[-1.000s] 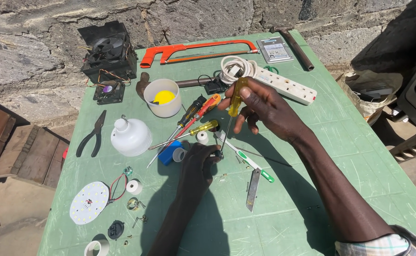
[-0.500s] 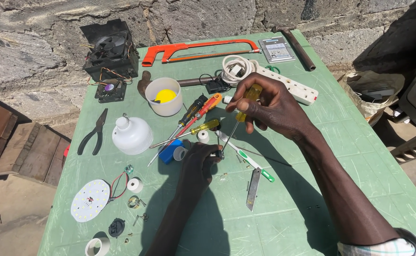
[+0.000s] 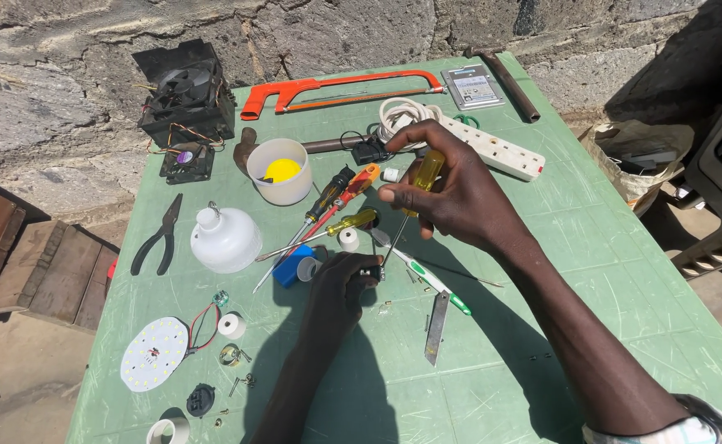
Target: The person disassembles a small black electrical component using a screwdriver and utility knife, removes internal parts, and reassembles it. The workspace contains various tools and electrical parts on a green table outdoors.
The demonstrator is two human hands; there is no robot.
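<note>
Yellow-handled screwdriver (image 3: 421,182) is gripped by right hand (image 3: 451,197) at frame centre, tip angled down onto a small dark part (image 3: 369,270) — pinched by left hand (image 3: 344,284) just above green table (image 3: 591,247), blue block (image 3: 292,267) nearby.

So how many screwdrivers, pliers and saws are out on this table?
Screwdrivers: 5. A yellow one is in the right hand, its tip at the small part in the left hand. Black, orange, yellow and green ones lie on the table.
Pliers: 1
Hacksaw: 1
Total: 7
</note>
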